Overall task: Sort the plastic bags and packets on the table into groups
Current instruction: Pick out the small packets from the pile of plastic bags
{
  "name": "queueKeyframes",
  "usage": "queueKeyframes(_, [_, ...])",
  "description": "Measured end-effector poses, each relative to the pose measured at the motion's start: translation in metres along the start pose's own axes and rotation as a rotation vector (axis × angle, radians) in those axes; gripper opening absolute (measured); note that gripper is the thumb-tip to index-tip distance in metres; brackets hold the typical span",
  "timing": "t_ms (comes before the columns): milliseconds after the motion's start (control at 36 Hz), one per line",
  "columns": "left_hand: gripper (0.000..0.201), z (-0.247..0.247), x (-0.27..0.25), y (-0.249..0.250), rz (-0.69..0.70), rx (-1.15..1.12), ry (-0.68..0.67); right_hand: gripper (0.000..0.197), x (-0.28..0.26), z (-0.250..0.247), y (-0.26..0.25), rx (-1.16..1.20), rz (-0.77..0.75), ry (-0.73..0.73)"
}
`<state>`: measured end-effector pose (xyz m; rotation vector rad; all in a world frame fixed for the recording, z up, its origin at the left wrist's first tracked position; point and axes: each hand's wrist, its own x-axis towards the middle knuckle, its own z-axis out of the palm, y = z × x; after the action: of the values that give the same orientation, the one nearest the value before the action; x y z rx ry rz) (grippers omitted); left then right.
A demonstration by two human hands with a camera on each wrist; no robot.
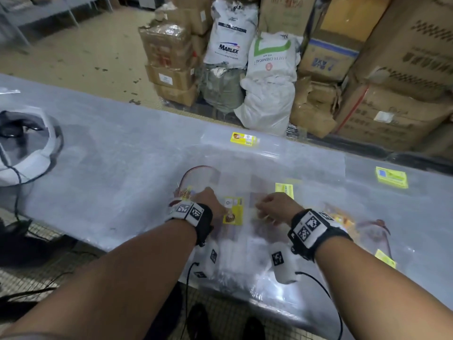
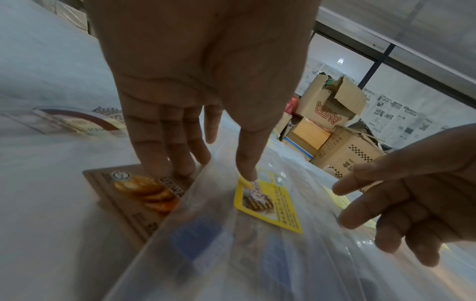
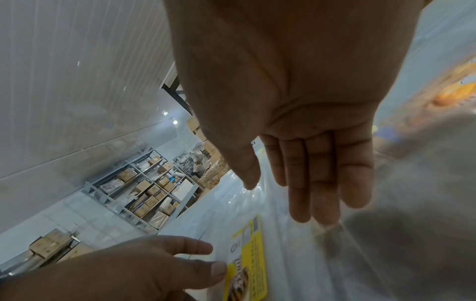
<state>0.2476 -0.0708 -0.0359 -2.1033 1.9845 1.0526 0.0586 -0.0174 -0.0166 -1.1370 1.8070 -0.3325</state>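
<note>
Clear plastic bags with printed labels overlap on the grey table. My left hand lies flat on them. In the left wrist view its fingers press a bag with a brown biscuit label, and the thumb touches a yellow-labelled bag. My right hand hovers just to the right with straight, relaxed fingers over a clear bag, holding nothing. More yellow-labelled bags lie at the far edge, at the right and beyond my right hand.
A red-rimmed bag lies beyond my left hand, and an orange-printed one is by my right wrist. A white headset with cables rests at the table's left end. Cardboard boxes and white sacks are stacked behind the table.
</note>
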Motion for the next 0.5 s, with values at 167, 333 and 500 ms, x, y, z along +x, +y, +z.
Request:
queueKeyframes(167, [0.067,0.003,0.002,-0.001,0.008,-0.106,-0.036,0.028,0.003,0.013,0.003,-0.02,-0.005,-0.019])
queueKeyframes(333, [0.055,0.004,0.0,-0.004,0.059,-0.191,-0.09,0.026,0.005,0.02,0.006,0.027,0.054,-0.039])
queueKeyframes(500, [0.023,-0.001,-0.002,-0.011,0.093,-0.27,-0.07,0.027,0.003,0.021,0.004,0.035,0.086,-0.05])
